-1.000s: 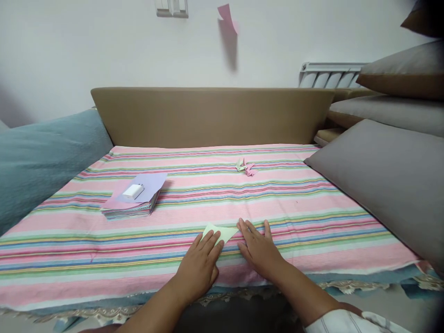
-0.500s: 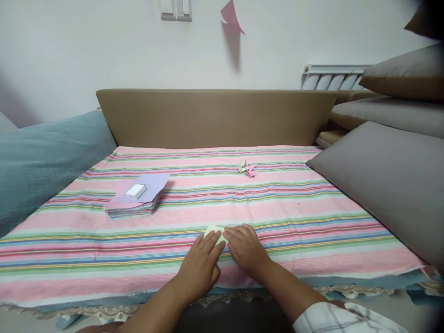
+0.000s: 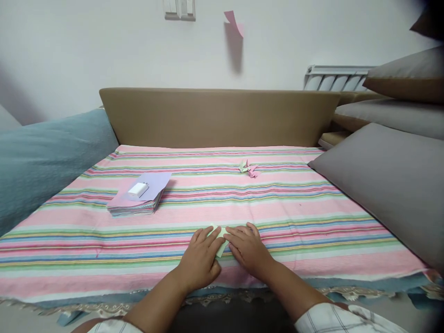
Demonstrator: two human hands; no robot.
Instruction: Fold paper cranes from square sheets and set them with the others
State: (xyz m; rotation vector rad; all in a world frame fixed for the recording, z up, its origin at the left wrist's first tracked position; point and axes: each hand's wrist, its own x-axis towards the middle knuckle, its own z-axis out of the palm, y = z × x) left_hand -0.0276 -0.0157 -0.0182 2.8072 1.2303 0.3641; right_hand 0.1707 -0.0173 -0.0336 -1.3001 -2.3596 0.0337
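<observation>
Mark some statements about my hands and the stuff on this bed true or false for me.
1. Your left hand touches the green paper. True.
2. Your right hand is on the charger. False: its fingers are at the green paper.
3. The charger lies on the paper stack. True.
4. The pink folded piece is beside the green folded piece. True.
5. The blue cushion is on the right. False: it's on the left.

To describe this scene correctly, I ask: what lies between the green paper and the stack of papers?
The head view shows the left hand on the green paper, then striped cloth until the stack of papers.
</observation>
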